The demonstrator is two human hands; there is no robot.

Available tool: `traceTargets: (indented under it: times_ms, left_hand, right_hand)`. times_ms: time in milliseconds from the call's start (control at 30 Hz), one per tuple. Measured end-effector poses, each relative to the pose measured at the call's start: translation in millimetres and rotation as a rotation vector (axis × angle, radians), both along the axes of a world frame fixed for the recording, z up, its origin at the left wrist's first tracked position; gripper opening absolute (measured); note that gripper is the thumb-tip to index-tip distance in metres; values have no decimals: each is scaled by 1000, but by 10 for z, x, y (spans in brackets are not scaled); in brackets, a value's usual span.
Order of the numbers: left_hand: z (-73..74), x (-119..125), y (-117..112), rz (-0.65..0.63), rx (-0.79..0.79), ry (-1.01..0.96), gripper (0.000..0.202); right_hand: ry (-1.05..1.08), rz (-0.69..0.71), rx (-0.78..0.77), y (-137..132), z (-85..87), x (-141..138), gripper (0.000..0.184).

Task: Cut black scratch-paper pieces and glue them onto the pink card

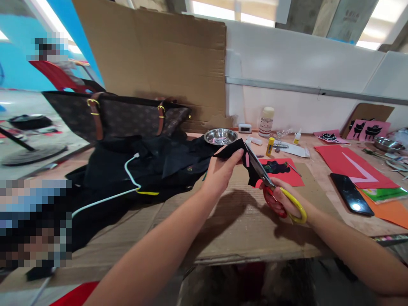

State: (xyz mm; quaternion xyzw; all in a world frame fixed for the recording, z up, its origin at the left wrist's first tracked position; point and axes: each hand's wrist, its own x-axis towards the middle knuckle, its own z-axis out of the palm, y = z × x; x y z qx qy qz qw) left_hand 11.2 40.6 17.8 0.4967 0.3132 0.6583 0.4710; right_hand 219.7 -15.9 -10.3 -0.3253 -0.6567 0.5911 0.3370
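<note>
My left hand point(221, 172) pinches a piece of black paper point(230, 148) above the cardboard mat point(236, 229). A small pink patch shows on the paper near the blades. In my right hand point(282, 197) is a pair of scissors point(259, 166) with one red and one yellow handle loop; my fingers are through the loops. The blades point up and to the left and meet the paper's right edge. Behind them lies a red sheet point(295, 176) with a dark cut-out shape point(276, 166) on it.
A steel bowl point(220, 137), glue stick point(270, 146) and jar point(266, 122) stand at the back. On the right are a phone point(351, 194) and red paper point(338, 163). Dark clothing point(153, 161), a white cable point(105, 202) and a brown bag point(127, 114) lie left. A person sits far left.
</note>
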Motion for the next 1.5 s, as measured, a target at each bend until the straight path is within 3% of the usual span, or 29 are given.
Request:
traceTargets:
  times_ms: [233, 367, 533, 733, 933, 1133, 1300, 1500]
  left_hand:
    - [11, -68, -1, -9, 96, 78, 29]
    - [35, -143, 11, 62, 155, 251, 30]
    - [109, -157, 12, 221, 146, 405, 25]
    - [148, -132, -24, 226, 108, 407, 27]
    - [126, -119, -12, 177, 112, 342, 37]
    - [140, -123, -27, 105, 140, 346, 29]
    - [91, -156, 20, 97, 118, 340, 32]
    - [8, -169, 96, -95, 113, 138, 32]
  right_hand:
    - [-30, 32, 10, -16, -15, 35, 72]
    - [-17, 46, 25, 2, -66, 67, 68]
    - [-11, 37, 16, 6, -95, 74, 66]
    - [25, 50, 15, 26, -161, 98, 66]
    - [17, 56, 37, 45, -162, 121, 67]
    - [-57, -6, 30, 10, -75, 104, 72]
    - [-53, -40, -36, 32, -117, 104, 69]
    - [-69, -54, -50, 27, -120, 83, 76]
